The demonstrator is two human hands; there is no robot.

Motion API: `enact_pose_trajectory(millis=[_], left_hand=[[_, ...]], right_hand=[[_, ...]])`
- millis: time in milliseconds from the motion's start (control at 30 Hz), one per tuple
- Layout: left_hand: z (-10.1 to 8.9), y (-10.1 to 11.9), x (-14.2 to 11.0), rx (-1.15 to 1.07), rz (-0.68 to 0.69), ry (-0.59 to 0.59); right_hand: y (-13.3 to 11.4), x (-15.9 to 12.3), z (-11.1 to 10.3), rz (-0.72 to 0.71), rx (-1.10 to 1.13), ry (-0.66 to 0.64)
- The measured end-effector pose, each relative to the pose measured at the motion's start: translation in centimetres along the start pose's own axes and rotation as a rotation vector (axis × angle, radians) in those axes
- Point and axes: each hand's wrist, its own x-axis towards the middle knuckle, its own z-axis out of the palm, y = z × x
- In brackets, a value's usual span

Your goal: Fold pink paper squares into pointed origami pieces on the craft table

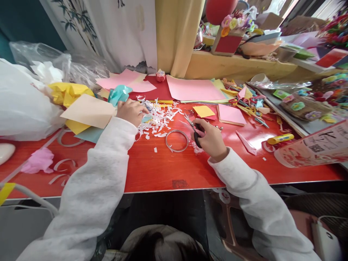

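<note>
My right hand (213, 140) is closed around the black handles of a pair of scissors (198, 135), whose blades point away to the upper left, parted a little. Over the left edge of a heap of white paper scraps (160, 117) rests my left hand (131, 113), its fingers stretched out and slightly bent. A crumpled turquoise paper (119, 93) lies just behind that hand. Between the two hands sits a thin round ring (177, 141) on the red table (152, 170). A yellow paper square (203, 111) is just beyond the scissors.
Pink sheets (195, 89) lie at the back. Pink square notes (231, 114) and a yellow glue stick (280, 139) are on the right, near a pink paper cup (315, 145). A white plastic bag (27, 105) and crumpled yellow paper (69, 93) crowd the left.
</note>
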Motion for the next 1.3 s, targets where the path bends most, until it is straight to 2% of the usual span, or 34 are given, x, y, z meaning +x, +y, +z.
enact_pose_trajectory(millis=[267,367,433,533,633,700,733,800,933,1000,1067,1167,1300], left_hand=[[-0.6,0.3,0.3,-0.202,-0.116,-0.077],[-1.2,0.6,0.3,-0.342,-0.150,-0.060],[-1.6,1.1,0.2,-0.411,-0.153,-0.004],[-2.0,2.8,-0.2,-0.553,-0.050,0.042],[-2.1,5.3,-0.9,-0.842,0.154,-0.132],[-1.9,6.6,-1.2,-0.953,0.262,-0.245],[-1.7,7.0,-1.4,-0.982,0.264,-0.276],[-1.5,7.3,-1.5,-1.011,0.187,-0.278],[-1.7,6.3,-1.3,-0.985,-0.002,-0.237],[-1.9,5.8,-1.2,-0.968,-0.005,-0.253],[-2.2,5.5,-1.1,-0.934,0.012,-0.267],[-2.4,5.2,-1.0,-0.878,0.023,-0.298],[-2.6,4.5,-0.9,-0.949,0.017,-0.371]], right_hand=[[0.0,0.2,-0.3,0.185,0.343,-0.091],[-0.3,0.3,-0.8,0.266,0.556,-0.191],[-0.6,0.3,-1.0,0.326,0.691,-0.284],[-0.9,0.2,-1.1,0.370,0.834,-0.410],[-1.2,0.2,-1.0,0.373,0.930,-0.537],[-1.4,0.3,-0.9,0.367,0.953,-0.630],[-1.6,0.4,-0.8,0.357,0.944,-0.646],[-1.6,0.5,-0.7,0.323,0.880,-0.573],[0.0,0.8,-0.6,0.327,0.646,-0.241],[1.6,0.9,-0.6,0.339,0.436,-0.060],[3.0,0.8,-0.6,0.320,0.183,0.021],[4.0,0.4,-0.8,0.252,-0.076,-0.083],[3.8,0.2,-1.2,0.147,-0.259,-0.282]])
